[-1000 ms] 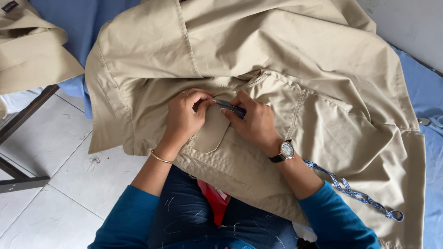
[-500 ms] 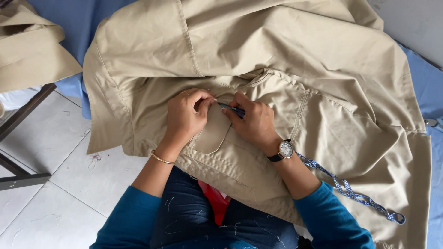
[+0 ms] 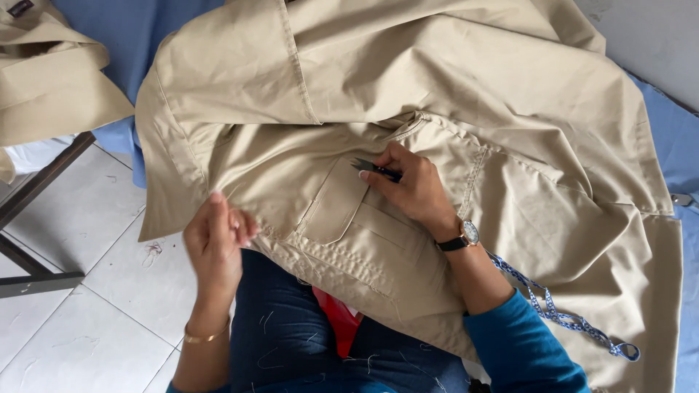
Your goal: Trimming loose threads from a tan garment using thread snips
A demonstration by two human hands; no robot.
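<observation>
A large beige garment (image 3: 451, 94) lies spread over my lap and the blue cloth behind it, with a flapped pocket (image 3: 338, 207) near its lower edge. My right hand (image 3: 411, 191) rests on the garment just right of the pocket flap and holds small thread snips (image 3: 371, 168), their blades pointing left over the flap's top corner. My left hand (image 3: 217, 240) is lifted off the cloth at the garment's lower left edge, fingers pinched together; whether a thread is between them I cannot tell. A watch sits on my right wrist, a gold bangle on my left.
A second folded beige garment (image 3: 47, 80) lies at the top left on a blue-covered surface (image 3: 124, 29). A dark table leg (image 3: 33, 218) crosses the white tiled floor (image 3: 87, 313), which is strewn with thread bits. A blue patterned lanyard (image 3: 561, 316) trails by my right forearm.
My left hand has left the pocket and pulled back down and to the left, off the garment. The right hand with the snips stays by the pocket flap.
</observation>
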